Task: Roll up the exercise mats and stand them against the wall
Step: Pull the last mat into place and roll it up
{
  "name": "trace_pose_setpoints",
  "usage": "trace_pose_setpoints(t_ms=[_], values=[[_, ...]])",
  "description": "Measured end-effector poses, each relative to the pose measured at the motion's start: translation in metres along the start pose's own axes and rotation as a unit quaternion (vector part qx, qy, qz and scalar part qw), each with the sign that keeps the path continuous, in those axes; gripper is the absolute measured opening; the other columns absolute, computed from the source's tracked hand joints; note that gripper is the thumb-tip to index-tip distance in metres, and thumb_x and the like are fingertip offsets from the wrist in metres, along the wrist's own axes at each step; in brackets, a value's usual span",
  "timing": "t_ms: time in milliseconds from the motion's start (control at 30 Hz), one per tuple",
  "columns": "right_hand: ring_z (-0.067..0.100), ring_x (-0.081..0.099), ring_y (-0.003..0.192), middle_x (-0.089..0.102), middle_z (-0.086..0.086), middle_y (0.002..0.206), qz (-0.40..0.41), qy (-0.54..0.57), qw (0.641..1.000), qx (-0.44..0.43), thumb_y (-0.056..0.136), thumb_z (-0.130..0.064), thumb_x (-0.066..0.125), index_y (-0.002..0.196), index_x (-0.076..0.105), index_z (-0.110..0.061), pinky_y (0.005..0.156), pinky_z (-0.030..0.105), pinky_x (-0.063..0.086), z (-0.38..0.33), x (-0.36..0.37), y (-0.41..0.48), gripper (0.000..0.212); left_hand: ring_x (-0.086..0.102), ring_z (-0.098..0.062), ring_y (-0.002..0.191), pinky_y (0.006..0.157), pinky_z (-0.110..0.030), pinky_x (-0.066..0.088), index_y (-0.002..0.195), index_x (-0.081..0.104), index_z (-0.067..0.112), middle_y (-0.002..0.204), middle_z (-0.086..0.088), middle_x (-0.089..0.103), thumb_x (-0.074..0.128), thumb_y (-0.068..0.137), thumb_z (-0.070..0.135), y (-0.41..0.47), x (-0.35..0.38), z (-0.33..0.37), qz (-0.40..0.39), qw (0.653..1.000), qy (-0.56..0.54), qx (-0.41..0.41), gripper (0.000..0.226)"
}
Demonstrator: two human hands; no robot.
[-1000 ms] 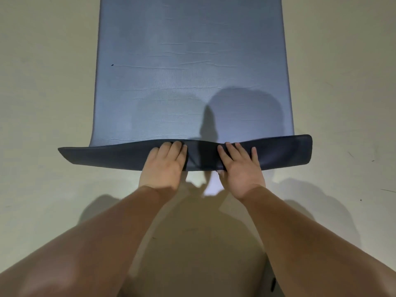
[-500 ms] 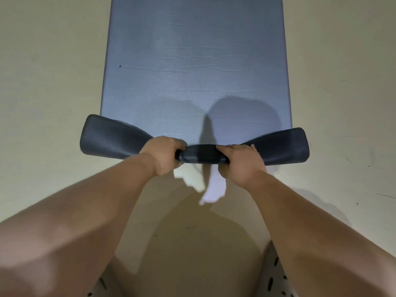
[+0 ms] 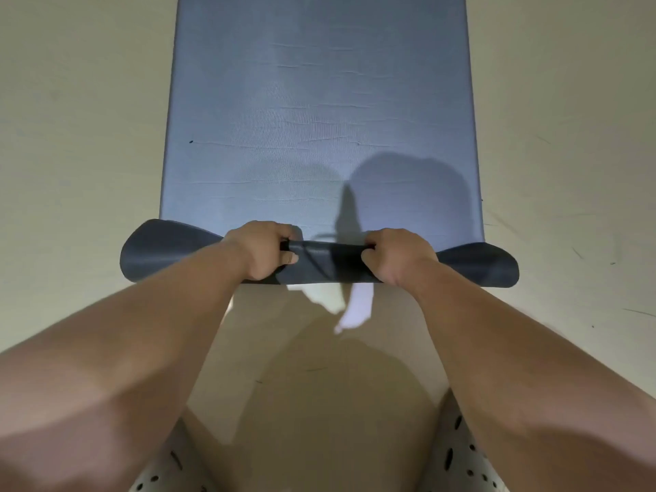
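Observation:
A blue-grey exercise mat [image 3: 319, 111] lies flat on the floor and stretches away from me to the top of the view. Its near end is curled over into a loose first roll [image 3: 326, 259], tight in the middle and flaring open at both ends. My left hand [image 3: 264, 248] grips the roll left of centre with fingers curled over the top. My right hand [image 3: 397, 253] grips it right of centre in the same way. Both thumbs press on the near side of the roll.
Pale beige floor [image 3: 78, 143] surrounds the mat on both sides. The tops of light perforated shoes [image 3: 458, 459] show at the bottom edge. My own shadow falls on the floor between my arms. No wall is in view.
The flat folded strip has been curled into a roll. My hands went from lying flat on the mat edge to gripping it, and the roll has shifted slightly forward along the mat.

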State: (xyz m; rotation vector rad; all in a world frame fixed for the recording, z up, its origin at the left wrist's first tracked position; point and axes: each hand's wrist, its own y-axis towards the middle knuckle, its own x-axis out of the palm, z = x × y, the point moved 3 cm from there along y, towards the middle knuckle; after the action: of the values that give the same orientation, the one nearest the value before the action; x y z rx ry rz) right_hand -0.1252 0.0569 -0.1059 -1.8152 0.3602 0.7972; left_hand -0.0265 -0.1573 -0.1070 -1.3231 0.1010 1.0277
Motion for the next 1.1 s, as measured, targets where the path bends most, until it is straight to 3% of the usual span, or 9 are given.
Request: trace_pose_setpoints(t_ms=[67,133,200,300,433,567,667,833,1100], values=[[0.024,0.055,0.082,0.057,-0.002,0.083,0.03,0.006,0.999,0.035,0.088,-0.019,0.044,0.089,0.062,-0.025,0.07,0.033,0.04,-0.006,-0.002,0.005,0.018,0.054,-0.03,0.115,0.095,-0.042,0.04,0.132,0.057,0.032,0.123,-0.001,0.062,0.061,0.097,0.041,-0.009,0.001,0.008,0.132,0.987,0.094,-0.013,0.036],[0.024,0.052,0.084,0.056,0.0,0.08,0.074,-0.007,0.995,0.068,0.087,-0.017,0.044,0.078,0.054,-0.023,0.083,0.038,0.037,-0.013,-0.003,0.009,0.015,0.054,-0.036,0.1,0.084,-0.045,0.039,0.125,0.062,0.022,0.113,-0.01,0.061,0.063,0.092,0.029,-0.019,0.009,0.021,0.285,0.94,0.183,0.028,0.033],[0.025,0.046,0.09,0.052,0.001,0.077,0.1,-0.024,0.991,0.087,0.087,-0.017,0.044,0.073,0.047,-0.024,0.087,0.042,0.031,-0.018,-0.002,0.013,0.017,0.055,-0.036,0.091,0.078,-0.046,0.04,0.12,0.066,0.014,0.108,-0.015,0.061,0.048,0.088,0.02,-0.028,0.032,0.035,0.336,0.903,0.241,0.118,0.037],[0.027,0.045,0.096,0.052,0.002,0.078,0.091,-0.033,0.991,0.096,0.086,-0.019,0.044,0.073,0.049,-0.023,0.087,0.043,0.029,-0.019,-0.005,0.02,0.015,0.052,-0.045,0.121,0.099,-0.06,0.039,0.146,0.05,0.004,0.142,-0.026,0.053,0.025,0.091,0.019,-0.033,0.08,0.035,0.251,0.904,0.327,0.114,0.062],[0.027,0.047,0.102,0.058,0.001,0.085,0.105,-0.03,0.99,0.086,0.085,-0.019,0.045,0.083,0.063,-0.024,0.094,0.044,0.034,-0.02,-0.007,0.022,0.019,0.013,-0.047,0.153,0.109,-0.076,0.02,0.159,0.013,-0.004,0.165,-0.031,0.008,0.01,0.101,0.013,-0.027,0.107,0.029,0.15,0.941,0.304,0.02,0.06],[0.036,0.044,0.128,0.058,0.009,0.129,0.267,-0.049,0.963,-0.002,0.083,-0.022,0.062,0.126,0.067,-0.024,0.116,0.059,0.024,-0.019,0.01,0.004,0.044,-0.02,-0.038,0.153,0.115,-0.075,0.001,0.156,-0.021,0.004,0.164,-0.021,-0.026,0.034,0.103,0.029,-0.007,0.08,0.037,0.073,0.952,0.296,0.015,0.081],[0.036,0.036,0.141,0.051,0.013,0.147,0.307,-0.089,0.946,-0.056,0.079,-0.029,0.071,0.142,0.057,-0.02,0.119,0.061,0.019,-0.007,0.038,-0.018,0.065,-0.019,-0.035,0.154,0.115,-0.074,0.001,0.157,-0.019,0.005,0.166,-0.019,-0.023,0.045,0.101,0.039,0.005,0.062,0.039,0.049,0.958,0.281,0.012,0.091],[0.032,-0.01,0.158,0.0,0.009,0.174,0.166,-0.177,0.969,-0.035,0.101,-0.036,0.051,0.166,0.006,-0.026,0.124,0.057,-0.008,0.006,0.056,-0.019,0.079,-0.022,-0.034,0.153,0.114,-0.075,-0.005,0.157,-0.02,0.006,0.165,-0.017,-0.024,0.062,0.083,0.068,0.012,0.057,0.041,0.009,0.961,0.277,0.007,0.126],[0.033,0.017,0.157,0.029,0.009,0.167,0.115,-0.183,0.975,-0.052,0.102,-0.036,0.051,0.161,0.028,-0.027,0.126,0.06,0.004,-0.006,0.021,0.016,0.064,-0.021,-0.028,0.154,0.117,-0.071,-0.006,0.161,-0.011,0.012,0.169,-0.009,-0.019,0.045,0.093,0.066,0.004,0.038,0.041,0.053,0.975,0.214,0.022,0.103]])
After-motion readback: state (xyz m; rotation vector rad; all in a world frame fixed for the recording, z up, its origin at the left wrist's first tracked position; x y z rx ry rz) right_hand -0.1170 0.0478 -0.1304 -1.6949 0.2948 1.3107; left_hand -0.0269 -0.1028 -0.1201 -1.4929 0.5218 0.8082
